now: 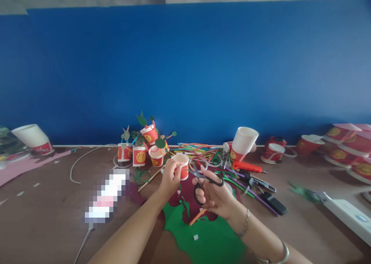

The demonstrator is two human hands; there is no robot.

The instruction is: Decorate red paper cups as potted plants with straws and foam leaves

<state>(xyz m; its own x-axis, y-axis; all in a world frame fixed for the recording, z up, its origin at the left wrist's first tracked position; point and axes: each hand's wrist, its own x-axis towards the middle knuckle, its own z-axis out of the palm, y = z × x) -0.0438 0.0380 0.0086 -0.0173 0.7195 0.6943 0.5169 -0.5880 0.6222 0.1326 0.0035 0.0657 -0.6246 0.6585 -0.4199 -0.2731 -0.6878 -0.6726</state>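
The scissors (215, 182) have black handles and grey blades, and the nearest paper cup (184, 174) is red with a white rim, while the small cups (139, 158) beyond carry round yellow emblems on red beneath dark green paper leaves (160, 142). A bright green sheet (208, 242) adjoins a maroon sheet (189, 183), marked by an orange strip (198, 217), on the brown table (52, 229). Plain blue fills the wall panel (185, 70), the cup stack (244, 141) shows mostly white above red, the cutter (247, 166) is orange-red, and the sheet at far left (31, 165) is pink.
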